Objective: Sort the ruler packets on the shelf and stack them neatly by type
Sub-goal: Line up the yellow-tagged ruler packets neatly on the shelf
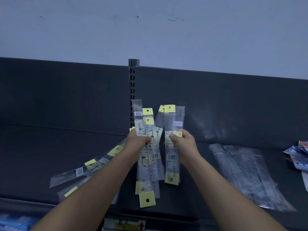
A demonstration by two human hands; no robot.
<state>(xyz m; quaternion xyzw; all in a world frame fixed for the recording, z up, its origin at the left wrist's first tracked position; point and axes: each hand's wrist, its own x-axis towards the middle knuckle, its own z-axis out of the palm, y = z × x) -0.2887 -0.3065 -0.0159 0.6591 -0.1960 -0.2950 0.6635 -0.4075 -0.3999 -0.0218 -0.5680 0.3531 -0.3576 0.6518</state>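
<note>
- A dark grey metal shelf (50, 155) with a slotted upright post (132, 90) is carrying the loose stock; there are no bins or trays on it, only piles lying flat.
- A stack of clear, label-free ruler packets (246, 172) is lying at the right, well apart from the hands; blue-and-white packets (300, 155) are sitting beyond it.
- Scattered yellow-tagged clear packets (80, 172) are lying under the left arm.
- The left hand (138, 142) is clamping a fanned bunch of yellow-tagged ruler packets (148, 160) mid-length, thumb on top.
- The right hand (183, 142) is pinching a smaller, squarer bunch of ruler packets (172, 147) the same way.
- The packets are looking light, thin, stiff lengthwise and slick in their film, so they are likely to slide apart; squeezing them near the middle seems safest.
</note>
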